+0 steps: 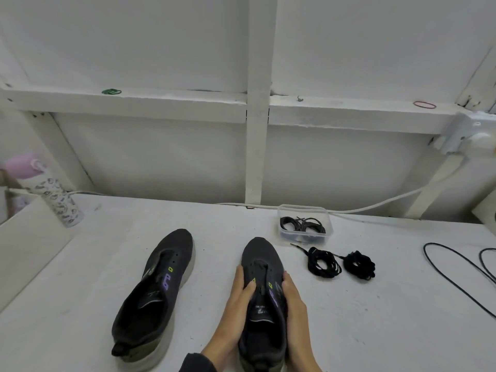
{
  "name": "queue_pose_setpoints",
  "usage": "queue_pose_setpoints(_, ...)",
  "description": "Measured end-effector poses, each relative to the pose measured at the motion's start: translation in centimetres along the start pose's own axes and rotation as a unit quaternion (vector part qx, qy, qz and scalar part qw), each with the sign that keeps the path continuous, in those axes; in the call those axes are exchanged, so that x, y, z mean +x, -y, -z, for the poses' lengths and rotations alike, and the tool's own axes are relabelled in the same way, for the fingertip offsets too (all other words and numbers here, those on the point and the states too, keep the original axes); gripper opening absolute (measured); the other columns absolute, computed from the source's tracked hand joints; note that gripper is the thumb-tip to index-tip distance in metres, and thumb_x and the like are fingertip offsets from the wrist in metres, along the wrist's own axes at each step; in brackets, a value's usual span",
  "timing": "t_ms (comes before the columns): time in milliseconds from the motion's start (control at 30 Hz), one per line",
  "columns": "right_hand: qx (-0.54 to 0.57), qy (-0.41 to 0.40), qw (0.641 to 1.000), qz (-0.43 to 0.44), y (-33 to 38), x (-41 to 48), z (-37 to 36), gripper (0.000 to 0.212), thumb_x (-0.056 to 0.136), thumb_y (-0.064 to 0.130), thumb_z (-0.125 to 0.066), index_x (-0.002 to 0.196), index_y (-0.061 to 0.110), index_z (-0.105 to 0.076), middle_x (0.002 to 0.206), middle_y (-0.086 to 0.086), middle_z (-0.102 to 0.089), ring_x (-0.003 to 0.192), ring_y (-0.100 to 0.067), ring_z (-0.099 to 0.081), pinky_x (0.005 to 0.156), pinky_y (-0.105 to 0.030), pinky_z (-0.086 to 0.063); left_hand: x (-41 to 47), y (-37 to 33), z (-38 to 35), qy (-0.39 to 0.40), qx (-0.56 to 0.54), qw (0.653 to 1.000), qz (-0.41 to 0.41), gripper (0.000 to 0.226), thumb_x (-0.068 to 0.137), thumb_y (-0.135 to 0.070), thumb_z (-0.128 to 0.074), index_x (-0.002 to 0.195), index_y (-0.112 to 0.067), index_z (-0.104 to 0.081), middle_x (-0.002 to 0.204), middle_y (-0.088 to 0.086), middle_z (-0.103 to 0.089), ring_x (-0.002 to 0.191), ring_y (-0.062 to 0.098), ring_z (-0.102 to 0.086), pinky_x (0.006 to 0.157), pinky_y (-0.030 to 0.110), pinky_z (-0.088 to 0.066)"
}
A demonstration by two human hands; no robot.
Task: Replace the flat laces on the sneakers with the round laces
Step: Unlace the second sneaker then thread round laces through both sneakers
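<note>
White tabletop [80,304]: left hand [236,304] and right hand [294,304] clasp the near dark grey knit sneaker [261,264]. Coiled black lace bundles [323,263] lie right (round or flat? unclear), risking a wrong pick.

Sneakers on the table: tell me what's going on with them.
A person's left grip and right grip hold the right-hand sneaker by its sides on the table. The other sneaker lies untouched beside it. Neither shows laces in its eyelets. Two coiled black laces lie to the right, more in a clear tub.
</note>
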State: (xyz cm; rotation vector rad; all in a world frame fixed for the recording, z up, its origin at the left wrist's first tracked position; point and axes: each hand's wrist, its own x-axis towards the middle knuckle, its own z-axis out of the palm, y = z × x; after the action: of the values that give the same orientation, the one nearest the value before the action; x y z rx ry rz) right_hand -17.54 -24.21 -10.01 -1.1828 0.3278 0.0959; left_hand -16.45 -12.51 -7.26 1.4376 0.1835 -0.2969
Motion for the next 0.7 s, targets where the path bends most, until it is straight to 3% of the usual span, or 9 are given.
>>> queue_pose_setpoints(100,0.015,-0.024,1.0,-0.005,0.3,-1.1,-0.5,0.056,0.074,0.056,-0.072,0.126,0.038,-0.063,0.133,0.015,-0.06,0.127,-0.008,-0.053,0.111,-0.042,-0.037,-0.3,0.3,0.3,0.005,0.001,1.0,0.007,0.061,0.101,-0.029,-0.049,0.154,-0.03,-0.018,0.155,-0.017,-0.029,0.141,0.003,-0.031,0.121,0.033,-0.023)
queue_pose_setpoints(200,-0.069,-0.067,0.994,0.047,2.5,-0.6,0.0,0.028,0.095,0.034,-0.058,0.122,0.031,-0.064,0.13,0.011,-0.061,0.121,-0.006,-0.055,0.105,-0.033,-0.041,-0.1,-1.2,0.5,-0.033,0.02,0.999,-0.017,0.05,0.1,-0.024,-0.052,0.146,-0.029,-0.032,0.146,-0.02,-0.034,0.136,0.002,-0.033,0.118,0.03,-0.025)
queue_pose_setpoints(300,-0.176,-0.107,0.966,0.157,6.9,2.3,1.3,0.036,0.095,0.009,-0.057,0.125,0.029,-0.06,0.126,0.005,-0.059,0.115,-0.009,-0.055,0.093,-0.024,-0.042,1.6,-4.8,0.6,-0.102,0.103,0.984,-0.099,0.042,0.099,-0.013,-0.05,0.138,-0.028,-0.045,0.138,-0.019,-0.041,0.131,0.002,-0.036,0.114,0.026,-0.027)
queue_pose_setpoints(400,-0.27,-0.124,0.927,0.232,12.6,7.3,2.7,0.034,0.089,-0.004,-0.056,0.115,0.016,-0.065,0.117,-0.001,-0.064,0.098,-0.004,-0.06,0.077,-0.01,-0.045,5.7,-9.1,-0.2,-0.059,0.203,0.96,-0.184,0.034,0.096,-0.003,-0.05,0.117,-0.028,-0.06,0.12,-0.016,-0.06,0.119,0.003,-0.053,0.104,0.019,-0.038)
queue_pose_setpoints(467,-0.387,-0.113,0.887,0.223,15.5,11.5,3.2,0.032,0.085,-0.006,-0.053,0.108,0.011,-0.069,0.114,-0.005,-0.068,0.093,-0.009,-0.063,0.073,-0.013,-0.046,9.3,-11.0,-1.4,-0.007,0.295,0.934,-0.203,0.029,0.096,-0.004,-0.049,0.111,-0.021,-0.067,0.114,-0.009,-0.067,0.111,0.007,-0.059,0.101,0.022,-0.043)
queue_pose_setpoints(533,-0.556,-0.085,0.807,0.181,16.9,15.3,3.2,0.034,0.082,-0.005,-0.052,0.109,0.006,-0.07,0.114,-0.011,-0.069,0.1,-0.025,-0.064,0.082,-0.027,-0.047,13.0,-12.0,-3.3,0.038,0.43,0.877,-0.211,0.029,0.097,-0.01,-0.047,0.116,-0.013,-0.068,0.118,0.0,-0.068,0.11,0.016,-0.061,0.099,0.03,-0.045)
queue_pose_setpoints(633,-0.733,-0.026,0.669,0.12,17.1,18.0,2.1,0.032,0.083,-0.005,-0.05,0.111,0.001,-0.065,0.116,-0.017,-0.066,0.108,-0.034,-0.061,0.087,-0.035,-0.048,16.9,-12.2,-6.3,0.067,0.661,0.71,-0.232,0.032,0.093,-0.011,-0.045,0.118,-0.011,-0.065,0.116,0.01,-0.068,0.106,0.031,-0.062,0.088,0.035,-0.046)
queue_pose_setpoints(700,-0.801,0.008,0.591,0.097,17.1,18.3,1.4,0.016,0.087,-0.005,-0.046,0.096,0.002,-0.058,0.116,-0.018,-0.063,0.108,-0.035,-0.06,0.083,-0.035,-0.047,18.3,-11.5,-7.7,0.07,0.754,0.61,-0.233,0.021,0.089,-0.009,-0.049,0.103,-0.009,-0.064,0.105,0.011,-0.069,0.098,0.032,-0.062,0.084,0.035,-0.036)
